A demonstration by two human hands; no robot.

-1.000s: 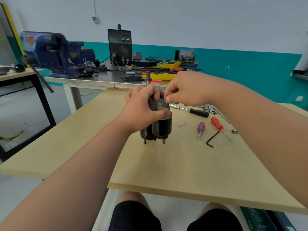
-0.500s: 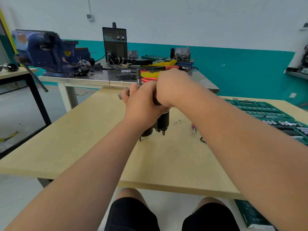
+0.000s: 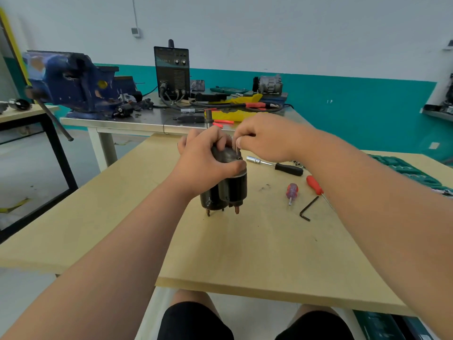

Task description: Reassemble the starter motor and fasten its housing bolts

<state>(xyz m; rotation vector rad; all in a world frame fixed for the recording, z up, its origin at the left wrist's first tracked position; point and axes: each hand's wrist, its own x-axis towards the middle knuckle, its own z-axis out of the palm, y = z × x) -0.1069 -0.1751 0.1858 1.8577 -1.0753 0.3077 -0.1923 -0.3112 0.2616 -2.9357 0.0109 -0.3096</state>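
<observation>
Starter motor [image 3: 229, 190], dark and cylindrical, stands upright near the middle of a pale wooden table [image 3: 220, 253], resting on the short studs at its lower end, with a metal shaft rising from its top. The person's left hand [image 3: 208, 163] grips the upper part of the housing, fingers curled round the far side and thumb pressed against the near edge. The right hand [image 3: 264, 138] reaches in from the right, its fingers closed in a pinch on a thin bolt [image 3: 236, 150] that stands upright at the top rim of the housing, just beside the left thumb. How far the bolt is seated cannot be told.

To the right of the motor, tools lie on the table: a nut driver [image 3: 277, 165] with a black handle, a stubby purple screwdriver [image 3: 292, 191], a slim red-handled screwdriver [image 3: 315, 185] and a black hex key [image 3: 308, 208]. At the far right edge lies a green socket set [image 3: 407, 168].

Behind, a metal bench [image 3: 147, 120] carries a large blue vise [image 3: 73, 82], a black welding machine [image 3: 172, 69] with cables, and assorted parts. The person's knees in black shorts show below the table's near edge.
</observation>
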